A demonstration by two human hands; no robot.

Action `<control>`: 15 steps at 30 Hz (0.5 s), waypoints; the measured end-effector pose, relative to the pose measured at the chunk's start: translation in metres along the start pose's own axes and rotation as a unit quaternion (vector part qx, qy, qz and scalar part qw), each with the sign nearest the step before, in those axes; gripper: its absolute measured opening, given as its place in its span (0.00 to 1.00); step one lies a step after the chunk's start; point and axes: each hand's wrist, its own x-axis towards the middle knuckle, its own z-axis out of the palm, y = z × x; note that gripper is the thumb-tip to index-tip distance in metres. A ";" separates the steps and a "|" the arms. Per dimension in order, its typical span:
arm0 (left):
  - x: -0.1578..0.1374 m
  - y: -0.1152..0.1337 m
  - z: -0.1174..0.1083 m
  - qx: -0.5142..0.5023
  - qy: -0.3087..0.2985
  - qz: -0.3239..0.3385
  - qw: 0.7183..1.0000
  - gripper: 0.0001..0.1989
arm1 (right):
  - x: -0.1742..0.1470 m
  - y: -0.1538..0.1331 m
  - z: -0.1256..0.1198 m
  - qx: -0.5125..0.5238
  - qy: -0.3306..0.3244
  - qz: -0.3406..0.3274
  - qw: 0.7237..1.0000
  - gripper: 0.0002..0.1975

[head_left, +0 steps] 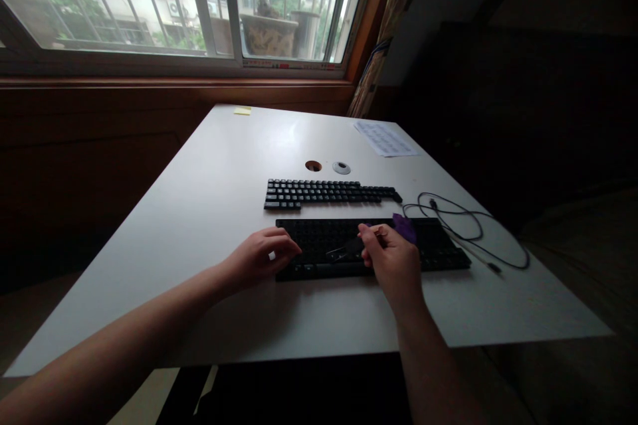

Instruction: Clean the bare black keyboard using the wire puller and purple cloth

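A black keyboard (438,255) lies across the desk in front of me, much of its middle dark and without visible key legends. My right hand (396,262) is closed around a wire keycap puller (343,251), whose wire end points left, over the keyboard. Behind that hand a piece of purple cloth (405,228) shows; whether the hand touches it I cannot tell. At the keyboard's left end is my left hand (266,252), thumb and fingers curled together, their tips too small and dark to show what they hold. Beyond the keyboard, black keycaps (319,194) are laid out in rows.
On the right of the white desk (209,172) lies a coiled black cable (478,232). Farther back are a round hole (313,166), a grey grommet cover (341,168), a printed paper (386,139) and a yellow sticky note (242,111). A window stands behind.
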 end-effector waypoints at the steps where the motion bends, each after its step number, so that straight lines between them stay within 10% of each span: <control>1: 0.000 -0.001 0.000 0.001 -0.003 -0.002 1.000 0.09 | 0.000 0.002 0.000 0.011 0.003 0.012 1.000 0.18; 15: 0.001 0.003 0.004 -0.002 0.028 -0.018 0.999 0.07 | -0.001 -0.002 0.011 0.291 0.022 0.101 0.951 0.17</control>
